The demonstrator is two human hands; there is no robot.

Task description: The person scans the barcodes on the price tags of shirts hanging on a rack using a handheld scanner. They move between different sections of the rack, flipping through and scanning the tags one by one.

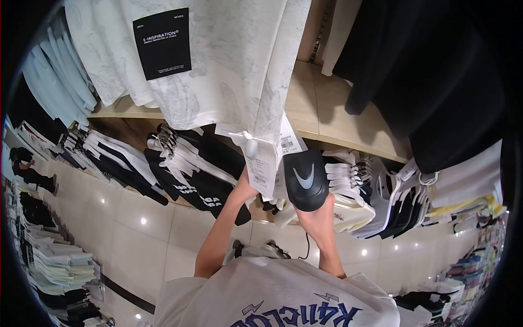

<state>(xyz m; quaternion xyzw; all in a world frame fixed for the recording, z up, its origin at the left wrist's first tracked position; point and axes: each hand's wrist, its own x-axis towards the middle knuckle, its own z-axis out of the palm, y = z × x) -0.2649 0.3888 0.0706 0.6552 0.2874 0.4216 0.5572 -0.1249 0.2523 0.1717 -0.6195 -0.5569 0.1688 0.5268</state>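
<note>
Our left hand point(247, 187) is resting behind the price tag point(261, 173), fingers hidden, so we cannot tell their grip; the tag is hanging lengthwise below the pale shirt point(229, 65), nearer that hand. Just rightward, our right hand point(318, 217) is gripping the scanner point(306, 181), which is pointing away from us.

"E-INSPIRATION©" in wht caps on blk patch point(162, 57), wht hanging tee point(223, 60); tag point(261, 169) print too sm. to read
</note>
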